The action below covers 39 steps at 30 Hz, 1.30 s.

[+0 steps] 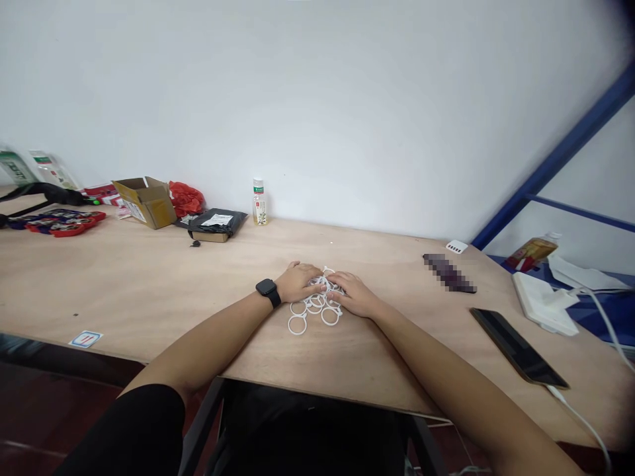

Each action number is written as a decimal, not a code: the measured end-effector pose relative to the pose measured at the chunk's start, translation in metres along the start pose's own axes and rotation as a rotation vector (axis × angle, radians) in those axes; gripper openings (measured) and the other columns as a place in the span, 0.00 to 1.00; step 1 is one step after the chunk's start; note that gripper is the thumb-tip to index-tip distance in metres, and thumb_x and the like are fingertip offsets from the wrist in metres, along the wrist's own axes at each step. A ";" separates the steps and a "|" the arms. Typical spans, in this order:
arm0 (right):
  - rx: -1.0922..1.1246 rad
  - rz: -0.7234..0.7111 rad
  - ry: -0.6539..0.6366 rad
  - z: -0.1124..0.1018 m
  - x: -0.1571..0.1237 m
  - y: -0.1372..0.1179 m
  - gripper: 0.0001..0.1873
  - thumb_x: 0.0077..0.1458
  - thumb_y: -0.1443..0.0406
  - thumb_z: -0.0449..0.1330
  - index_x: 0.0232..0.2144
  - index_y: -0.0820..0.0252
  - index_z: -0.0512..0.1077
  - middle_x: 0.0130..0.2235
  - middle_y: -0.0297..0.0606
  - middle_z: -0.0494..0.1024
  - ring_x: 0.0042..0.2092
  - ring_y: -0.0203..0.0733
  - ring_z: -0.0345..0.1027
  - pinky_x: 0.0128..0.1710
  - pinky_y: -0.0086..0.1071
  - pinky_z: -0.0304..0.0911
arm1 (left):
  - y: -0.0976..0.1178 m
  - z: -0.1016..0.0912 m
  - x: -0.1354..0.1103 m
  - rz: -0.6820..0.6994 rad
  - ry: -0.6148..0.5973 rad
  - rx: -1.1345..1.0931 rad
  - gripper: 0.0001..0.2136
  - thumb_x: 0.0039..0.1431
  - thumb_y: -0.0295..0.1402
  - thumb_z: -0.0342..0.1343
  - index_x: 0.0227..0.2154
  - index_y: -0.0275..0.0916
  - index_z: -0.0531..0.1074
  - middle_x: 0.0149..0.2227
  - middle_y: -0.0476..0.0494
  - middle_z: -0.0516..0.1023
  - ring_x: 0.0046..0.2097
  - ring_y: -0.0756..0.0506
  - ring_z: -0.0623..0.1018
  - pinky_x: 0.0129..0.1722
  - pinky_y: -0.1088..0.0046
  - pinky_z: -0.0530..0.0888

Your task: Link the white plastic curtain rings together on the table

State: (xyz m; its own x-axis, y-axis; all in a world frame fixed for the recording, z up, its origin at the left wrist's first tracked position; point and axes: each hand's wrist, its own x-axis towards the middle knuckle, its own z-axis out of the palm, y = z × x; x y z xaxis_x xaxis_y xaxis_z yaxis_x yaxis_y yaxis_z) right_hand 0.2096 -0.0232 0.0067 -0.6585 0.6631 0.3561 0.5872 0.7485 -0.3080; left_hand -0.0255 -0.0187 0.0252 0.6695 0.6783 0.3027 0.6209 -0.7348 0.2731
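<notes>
A loose heap of white plastic rings [297, 324], each with a small tab or eyelet, lies on the wooden table. My left hand [297, 283] rests over the heap's left side, fingers stretched out and lying flat on the rings. From the other side my right hand [353, 295] covers the heap's right edge, its fingers also extended and touching the rings. Both hands point inward, with the thumbs near each other over the middle. Several rings show in front of the hands; those under the palms and fingers are hidden. A black smartwatch [268, 289] is on my left wrist.
At the back left are an open cardboard box [149, 203], a red plastic bag [186, 197], a black parcel [218, 223] and an upright bottle [259, 202]. To the right lie a phone [518, 347] on a cable and a white power strip [543, 304]. A blue metal frame [555, 155] stands at right.
</notes>
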 end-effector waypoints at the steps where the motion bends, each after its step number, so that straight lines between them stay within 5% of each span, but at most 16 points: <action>1: 0.008 -0.015 0.000 -0.001 0.000 -0.003 0.20 0.61 0.53 0.56 0.52 0.54 0.70 0.52 0.43 0.74 0.53 0.47 0.67 0.53 0.44 0.61 | 0.001 -0.001 0.000 0.012 0.007 0.003 0.23 0.64 0.52 0.44 0.51 0.41 0.70 0.51 0.40 0.76 0.53 0.40 0.73 0.58 0.52 0.59; 11: 0.064 -0.100 0.000 -0.004 0.000 -0.013 0.16 0.59 0.54 0.59 0.45 0.56 0.73 0.43 0.42 0.78 0.46 0.45 0.70 0.48 0.41 0.63 | -0.002 0.003 0.003 0.215 0.002 -0.106 0.22 0.63 0.50 0.49 0.48 0.39 0.73 0.47 0.39 0.78 0.50 0.43 0.76 0.53 0.66 0.68; 39: 0.097 -0.108 0.102 -0.002 -0.001 -0.009 0.09 0.61 0.61 0.57 0.31 0.56 0.73 0.33 0.38 0.78 0.38 0.42 0.70 0.41 0.37 0.64 | 0.005 0.004 0.003 0.218 0.027 -0.238 0.20 0.63 0.48 0.50 0.45 0.37 0.74 0.46 0.38 0.78 0.49 0.43 0.76 0.52 0.65 0.69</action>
State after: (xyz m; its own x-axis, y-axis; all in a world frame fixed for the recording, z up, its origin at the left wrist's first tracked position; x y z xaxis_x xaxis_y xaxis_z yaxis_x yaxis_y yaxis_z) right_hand 0.2059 -0.0308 0.0112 -0.6614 0.5782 0.4777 0.4641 0.8159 -0.3449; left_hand -0.0191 -0.0202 0.0236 0.7631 0.5066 0.4013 0.3488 -0.8456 0.4041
